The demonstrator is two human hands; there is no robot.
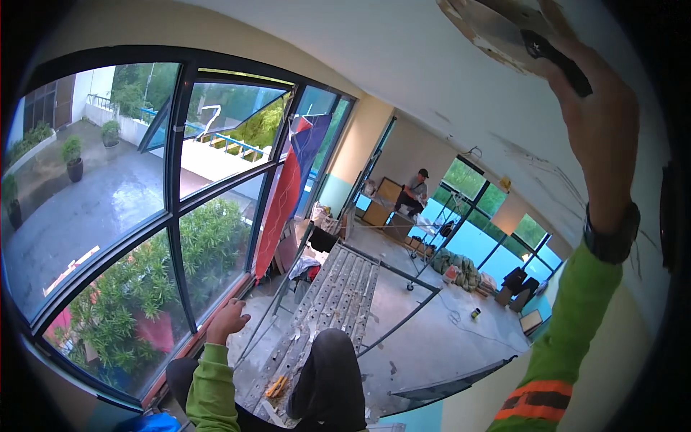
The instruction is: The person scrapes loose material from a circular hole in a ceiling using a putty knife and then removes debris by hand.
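Head view: right hand up at two o'clock, gripping a broad blade!
That blade sits at one o'clock by the ceiling, fingers closed round its black handle; left hand, near half past seven, loosely open and empty beside the window (orange tool on the perforated plank, seven o'clock).

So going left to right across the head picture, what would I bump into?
Potted plants → left hand → red-and-blue hanging cloth → seated person → heaped greenish bundles → right hand.
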